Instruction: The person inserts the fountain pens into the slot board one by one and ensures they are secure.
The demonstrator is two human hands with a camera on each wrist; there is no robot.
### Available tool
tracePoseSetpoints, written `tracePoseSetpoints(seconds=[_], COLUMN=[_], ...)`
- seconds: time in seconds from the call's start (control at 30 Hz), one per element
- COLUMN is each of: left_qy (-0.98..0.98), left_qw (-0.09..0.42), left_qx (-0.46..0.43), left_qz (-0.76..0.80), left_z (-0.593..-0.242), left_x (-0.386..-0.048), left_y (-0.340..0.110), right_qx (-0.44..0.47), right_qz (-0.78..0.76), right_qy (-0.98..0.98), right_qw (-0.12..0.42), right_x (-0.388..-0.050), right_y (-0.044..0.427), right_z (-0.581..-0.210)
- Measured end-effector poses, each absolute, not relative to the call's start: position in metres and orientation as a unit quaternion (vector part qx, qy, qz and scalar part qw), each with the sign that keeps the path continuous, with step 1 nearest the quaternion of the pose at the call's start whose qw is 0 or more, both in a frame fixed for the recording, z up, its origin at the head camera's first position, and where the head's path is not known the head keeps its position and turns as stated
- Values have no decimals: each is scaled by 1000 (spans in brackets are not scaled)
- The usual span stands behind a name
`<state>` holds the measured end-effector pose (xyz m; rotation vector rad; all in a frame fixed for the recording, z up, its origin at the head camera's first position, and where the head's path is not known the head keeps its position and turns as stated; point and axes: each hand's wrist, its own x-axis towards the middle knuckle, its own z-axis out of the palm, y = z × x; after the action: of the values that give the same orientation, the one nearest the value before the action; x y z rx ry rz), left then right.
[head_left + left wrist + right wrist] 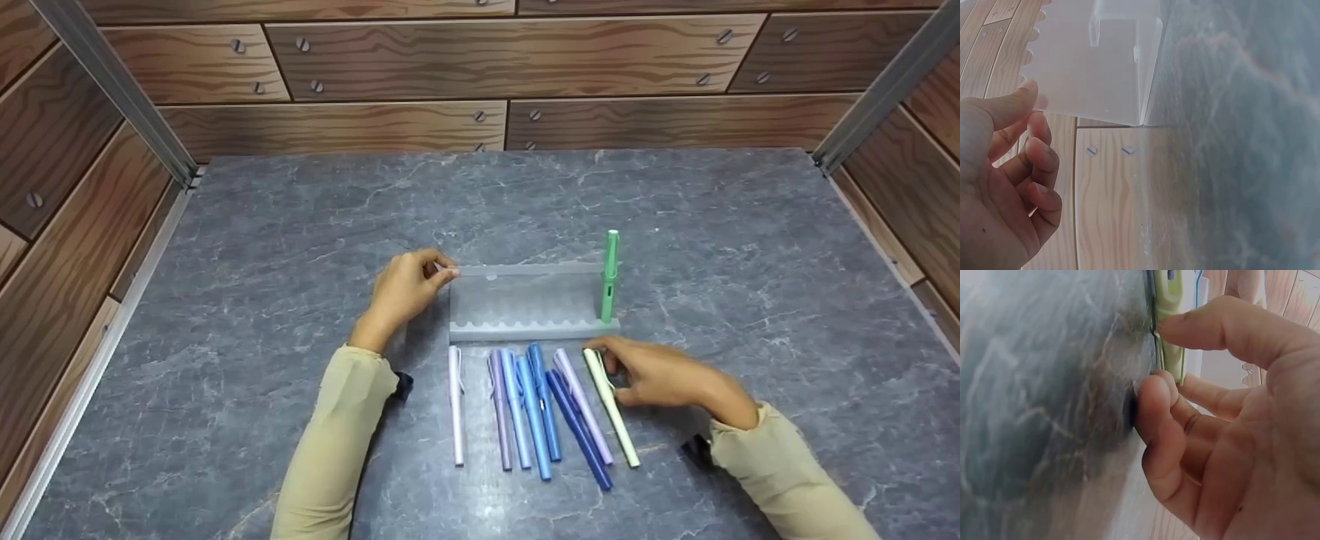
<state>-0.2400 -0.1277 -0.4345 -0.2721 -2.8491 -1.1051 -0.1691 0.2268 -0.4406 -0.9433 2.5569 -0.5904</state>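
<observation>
Clear plastic rack [525, 331]: L hand [407, 285] pinches far-L corner; R hand [660, 372] at pale-green pen [614, 413], can't tell if gripped.

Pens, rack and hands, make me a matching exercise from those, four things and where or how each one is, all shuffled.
1. Bright green pen
2. Rack
3. Left hand
4. Right hand

A. See-through, with a scalloped edge
B. At the pale green pen
C. Standing upright
D. Pinching a see-through corner

Pairs: 1-C, 2-A, 3-D, 4-B
</observation>
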Motion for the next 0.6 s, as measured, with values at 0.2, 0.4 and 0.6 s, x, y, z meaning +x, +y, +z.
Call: tracePoseSetpoints(seconds=[0.2,0.4,0.6], left_qy=[-930,-930,-930], left_qw=[36,42,44], left_qx=[-88,-96,-99], left_qz=[-354,-353,-352], left_z=[-434,-435,-435], left_x=[-240,-240,-240], left_y=[-128,-127,-128], right_qx=[-340,-304,-290], right_qz=[-239,-305,-346], right_qy=[891,875,862], right_qw=[183,220,230], right_x=[-169,-170,-171], right_y=[229,237,241], right_z=[-439,-432,-425])
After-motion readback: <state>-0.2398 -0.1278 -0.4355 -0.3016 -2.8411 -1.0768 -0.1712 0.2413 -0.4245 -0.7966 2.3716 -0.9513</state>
